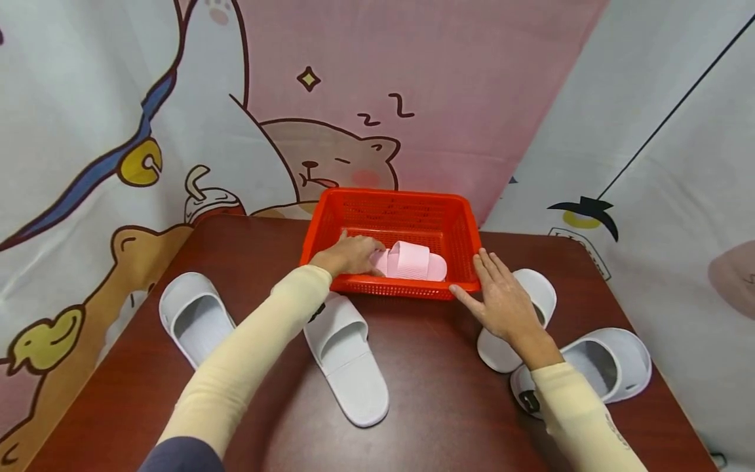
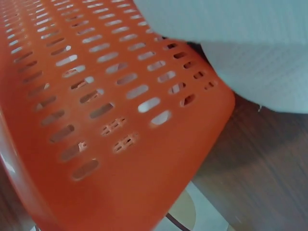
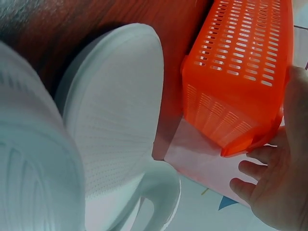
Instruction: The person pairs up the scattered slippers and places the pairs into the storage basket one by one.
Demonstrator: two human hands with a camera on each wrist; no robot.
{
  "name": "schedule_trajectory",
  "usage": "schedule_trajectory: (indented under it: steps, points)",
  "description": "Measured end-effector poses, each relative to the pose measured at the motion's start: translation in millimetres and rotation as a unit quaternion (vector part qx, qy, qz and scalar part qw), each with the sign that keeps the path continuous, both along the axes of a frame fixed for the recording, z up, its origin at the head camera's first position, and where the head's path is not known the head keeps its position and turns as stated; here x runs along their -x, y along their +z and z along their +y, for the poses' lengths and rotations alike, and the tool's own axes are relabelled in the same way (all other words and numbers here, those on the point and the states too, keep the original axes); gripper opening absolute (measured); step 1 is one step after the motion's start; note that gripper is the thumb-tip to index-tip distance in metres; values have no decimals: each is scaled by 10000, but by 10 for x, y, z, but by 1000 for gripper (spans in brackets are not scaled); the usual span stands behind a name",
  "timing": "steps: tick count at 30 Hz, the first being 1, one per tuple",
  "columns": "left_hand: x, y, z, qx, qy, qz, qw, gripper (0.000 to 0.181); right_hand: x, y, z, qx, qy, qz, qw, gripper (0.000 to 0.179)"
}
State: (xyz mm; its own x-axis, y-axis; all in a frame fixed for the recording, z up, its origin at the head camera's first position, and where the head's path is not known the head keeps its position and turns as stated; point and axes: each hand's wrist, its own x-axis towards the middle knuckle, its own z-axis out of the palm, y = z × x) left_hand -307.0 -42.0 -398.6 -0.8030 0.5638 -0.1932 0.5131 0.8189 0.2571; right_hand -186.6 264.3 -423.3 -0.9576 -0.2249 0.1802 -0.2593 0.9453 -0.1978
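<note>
A pink slipper (image 1: 415, 262) lies sideways in the red perforated basket (image 1: 401, 287), its strap toward the middle. My left hand (image 1: 352, 254) reaches over the basket's front left rim and grips the slipper's left end between thumb and fingers. At the front right corner my right hand (image 1: 501, 298) touches the basket rim, its fingers fairly straight and spread. The right wrist view shows that hand's fingers (image 3: 255, 169) beside the basket's outer wall (image 3: 226, 86). In the left wrist view only the basket's wall (image 2: 120, 96) and pale slipper parts show; the left hand is out of sight.
Pale grey slippers lie around on the brown table (image 1: 436, 393): one on the left (image 1: 197, 314), one before the basket (image 1: 354, 367), another under the right hand (image 1: 539, 292), and one at the right edge (image 1: 625, 364). A printed curtain (image 1: 448, 98) hangs behind.
</note>
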Motion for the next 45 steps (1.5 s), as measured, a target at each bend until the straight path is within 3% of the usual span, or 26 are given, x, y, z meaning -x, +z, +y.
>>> schedule_trajectory:
  steps: [9,14,18,21,24,32,36,41,45]
  points:
    - [-21,1,-111,-282,63,-137,9995,66,-7,-14,-18,82,56,-61,9999,93]
    - [-89,54,-218,-994,-114,285,9946,57,-22,-20,4,288,96,99,9995,91]
    - [-274,93,-297,-1217,-454,935,9871,62,-81,-42,-7,409,285,458,9977,89]
    - [-441,110,-344,-1047,-718,1458,9811,69,-129,-43,-49,404,518,732,9951,87]
    - [-584,111,-388,-901,-765,1878,9751,73,-163,-26,-100,338,746,907,9925,84]
    - [-877,91,-525,-666,-439,2225,9717,75,-257,16,-179,-2,903,1059,9903,85]
    - [-1046,68,-600,-596,-358,2523,9652,81,-339,-2,-175,-230,992,1140,9882,85]
    - [-1274,26,-738,-639,-475,2803,9566,86,-461,-18,-141,-327,1070,1173,9868,84]
    - [-1394,-2,-884,-774,-666,2768,9555,92,-567,-40,-47,-361,1031,1179,9870,83]
